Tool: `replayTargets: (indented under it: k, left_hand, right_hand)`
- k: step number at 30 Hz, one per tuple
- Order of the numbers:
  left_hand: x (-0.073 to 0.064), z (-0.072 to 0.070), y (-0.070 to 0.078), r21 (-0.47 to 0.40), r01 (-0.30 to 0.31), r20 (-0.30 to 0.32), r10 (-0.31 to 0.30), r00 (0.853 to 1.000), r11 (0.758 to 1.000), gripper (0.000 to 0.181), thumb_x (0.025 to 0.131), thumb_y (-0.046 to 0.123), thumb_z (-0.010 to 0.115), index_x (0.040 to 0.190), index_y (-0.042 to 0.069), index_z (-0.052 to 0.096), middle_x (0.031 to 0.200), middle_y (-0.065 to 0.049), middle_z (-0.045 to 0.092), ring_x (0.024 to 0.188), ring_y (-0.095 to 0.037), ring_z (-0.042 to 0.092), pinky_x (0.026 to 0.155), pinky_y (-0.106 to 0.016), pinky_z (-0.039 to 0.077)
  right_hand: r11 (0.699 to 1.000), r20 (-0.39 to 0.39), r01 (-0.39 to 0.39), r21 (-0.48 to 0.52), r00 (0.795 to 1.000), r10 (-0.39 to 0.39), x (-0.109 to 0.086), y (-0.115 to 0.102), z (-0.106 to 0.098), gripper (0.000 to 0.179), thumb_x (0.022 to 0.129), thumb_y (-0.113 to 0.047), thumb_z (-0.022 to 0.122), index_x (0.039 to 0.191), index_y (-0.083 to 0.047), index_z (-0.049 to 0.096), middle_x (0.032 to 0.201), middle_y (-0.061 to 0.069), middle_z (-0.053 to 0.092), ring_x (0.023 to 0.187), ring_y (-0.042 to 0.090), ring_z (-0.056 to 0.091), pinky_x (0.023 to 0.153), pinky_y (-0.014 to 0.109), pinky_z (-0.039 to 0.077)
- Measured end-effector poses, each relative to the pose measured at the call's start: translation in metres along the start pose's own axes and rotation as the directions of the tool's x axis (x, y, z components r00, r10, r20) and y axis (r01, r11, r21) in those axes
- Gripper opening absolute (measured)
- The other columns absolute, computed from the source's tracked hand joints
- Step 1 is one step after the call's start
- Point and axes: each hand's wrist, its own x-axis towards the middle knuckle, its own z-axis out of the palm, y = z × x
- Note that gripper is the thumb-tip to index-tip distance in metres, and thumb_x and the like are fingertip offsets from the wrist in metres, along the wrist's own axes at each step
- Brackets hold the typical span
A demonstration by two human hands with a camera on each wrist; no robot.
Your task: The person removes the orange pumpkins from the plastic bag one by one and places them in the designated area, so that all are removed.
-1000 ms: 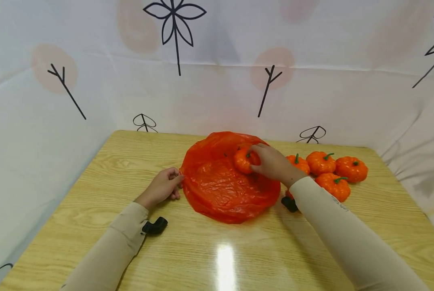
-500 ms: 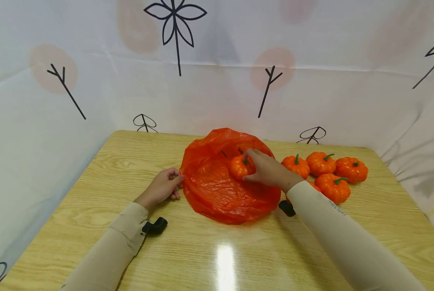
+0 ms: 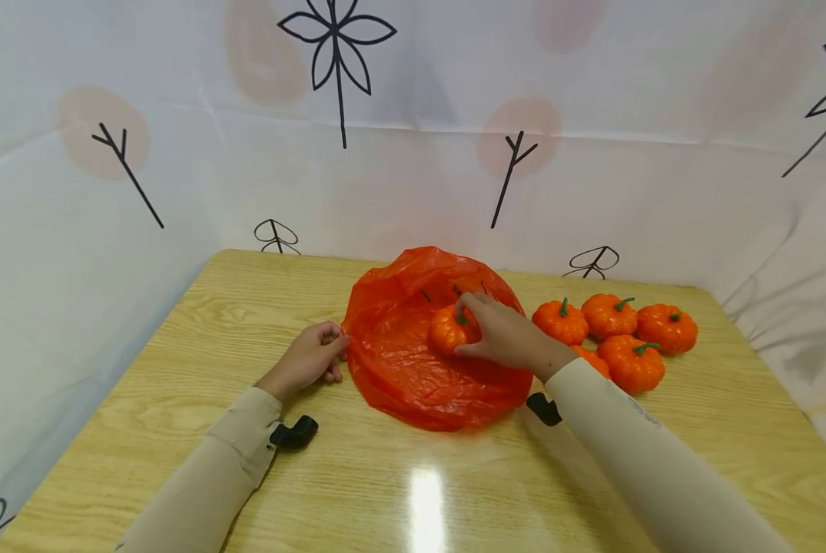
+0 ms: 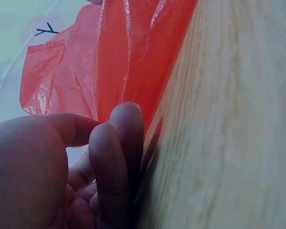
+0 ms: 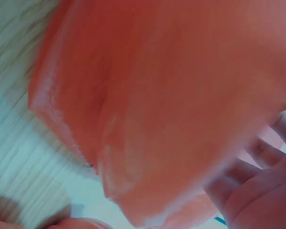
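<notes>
A red plastic bag [image 3: 413, 384] lies spread on the table with its mouth wide and facing up. At its left edge my left hand [image 3: 309, 355] pinches the rim; the left wrist view shows thumb and fingertips together on the red film [image 4: 133, 62]. Inside the bag, my right hand [image 3: 502, 332] holds a small orange pumpkin [image 3: 447, 330] with a green stem, thumb and fingers around its right side. Whether the pumpkin touches the bag's bottom I cannot tell. In the right wrist view, bag film hides the pumpkin and part of my right hand [image 5: 262, 191].
Several more orange pumpkins [image 3: 632, 365] sit grouped on the wooden table [image 3: 281, 491] right of the bag, one partly behind my right forearm. A patterned white cloth [image 3: 413, 177] hangs behind the table. Black camera mounts [image 3: 295, 433] stick out from both wrists.
My right hand has moved left and down, carrying the pumpkin toward the bag's middle. The left hand keeps its pinch on the rim. The bag's back edge has shifted slightly.
</notes>
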Motion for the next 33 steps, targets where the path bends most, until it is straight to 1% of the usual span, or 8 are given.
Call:
replayTargets:
  k: [11, 16, 22, 25, 28, 30, 32, 33]
  left_hand:
    - [0.001, 0.002, -0.003, 0.006, -0.004, -0.011, 0.004, 1.0, 1.0, 0.024, 0.105, 0.027, 0.055, 0.106, 0.003, 0.054, 0.088, -0.01, 0.061, 0.053, -0.016, 0.062, 0.052, -0.025, 0.054]
    - [0.001, 0.002, -0.003, 0.005, -0.001, -0.015, 0.001, 1.0, 1.0, 0.023, 0.104, 0.027, 0.055, 0.106, 0.004, 0.054, 0.088, -0.01, 0.061, 0.053, -0.016, 0.061, 0.052, -0.025, 0.054]
    - [0.0, 0.002, -0.001, 0.005, -0.001, -0.005, 0.001, 1.0, 1.0, 0.024, 0.105, 0.027, 0.054, 0.106, 0.003, 0.054, 0.088, -0.01, 0.061, 0.054, -0.015, 0.061, 0.052, -0.025, 0.054]
    - [0.0, 0.002, -0.001, 0.003, -0.002, -0.004, 0.002, 1.0, 1.0, 0.024, 0.105, 0.027, 0.054, 0.106, 0.003, 0.053, 0.088, -0.011, 0.061, 0.054, -0.016, 0.061, 0.053, -0.025, 0.054]
    - [0.0, 0.001, -0.002, 0.013, -0.007, -0.005, 0.008, 1.0, 1.0, 0.024, 0.105, 0.028, 0.054, 0.106, 0.003, 0.053, 0.089, -0.011, 0.061, 0.054, -0.016, 0.06, 0.052, -0.025, 0.054]
    - [0.0, 0.001, -0.002, 0.012, -0.006, -0.006, 0.006, 1.0, 1.0, 0.024, 0.105, 0.027, 0.054, 0.106, 0.003, 0.053, 0.089, -0.011, 0.061, 0.054, -0.016, 0.06, 0.052, -0.026, 0.054]
    - [0.0, 0.001, -0.002, 0.01, -0.005, -0.006, 0.005, 1.0, 1.0, 0.024, 0.105, 0.027, 0.054, 0.106, 0.003, 0.053, 0.088, -0.011, 0.06, 0.054, -0.016, 0.06, 0.053, -0.026, 0.054]
    - [0.0, 0.002, -0.002, 0.008, -0.004, -0.005, 0.004, 1.0, 1.0, 0.024, 0.105, 0.027, 0.054, 0.106, 0.003, 0.053, 0.088, -0.011, 0.06, 0.054, -0.017, 0.06, 0.053, -0.026, 0.054]
  right_hand:
    - [0.999, -0.061, 0.041, 0.015, 0.997, -0.04, -0.019, -0.008, -0.001, 0.052, 0.083, -0.032, 0.084, 0.117, -0.018, 0.047, 0.121, 0.005, 0.052, 0.075, 0.015, 0.056, 0.07, 0.028, 0.053]
    - [0.998, -0.098, 0.059, 0.031, 0.994, -0.056, -0.032, -0.013, -0.004, 0.053, 0.082, -0.031, 0.084, 0.119, -0.017, 0.048, 0.123, 0.005, 0.054, 0.082, 0.016, 0.058, 0.076, 0.031, 0.055]
    - [0.997, -0.131, 0.055, 0.053, 0.99, -0.048, -0.049, -0.018, -0.005, 0.054, 0.082, -0.033, 0.084, 0.122, -0.018, 0.049, 0.142, 0.008, 0.051, 0.084, 0.014, 0.063, 0.082, 0.035, 0.058]
    - [0.996, -0.143, 0.063, 0.069, 0.988, -0.052, -0.057, -0.02, -0.004, 0.053, 0.082, -0.033, 0.084, 0.121, -0.019, 0.05, 0.147, 0.006, 0.049, 0.074, 0.013, 0.06, 0.076, 0.032, 0.057]
    - [0.995, -0.153, 0.073, 0.073, 0.986, -0.061, -0.065, -0.022, -0.003, 0.052, 0.083, -0.033, 0.084, 0.119, -0.02, 0.049, 0.148, 0.004, 0.048, 0.071, 0.008, 0.057, 0.072, 0.027, 0.054]
    - [0.994, -0.155, 0.073, 0.076, 0.986, -0.06, -0.071, -0.022, -0.002, 0.051, 0.083, -0.033, 0.083, 0.117, -0.021, 0.049, 0.149, 0.002, 0.047, 0.062, 0.006, 0.052, 0.066, 0.025, 0.053]
    - [0.995, -0.168, 0.079, 0.061, 0.984, -0.068, -0.076, -0.022, -0.002, 0.05, 0.082, -0.034, 0.084, 0.116, -0.021, 0.049, 0.149, 0.0, 0.048, 0.065, 0.002, 0.053, 0.067, 0.023, 0.052]
    - [0.995, -0.171, 0.082, 0.059, 0.983, -0.071, -0.079, -0.022, -0.001, 0.05, 0.082, -0.033, 0.084, 0.116, -0.021, 0.049, 0.149, -0.001, 0.048, 0.062, 0.002, 0.052, 0.065, 0.022, 0.052]
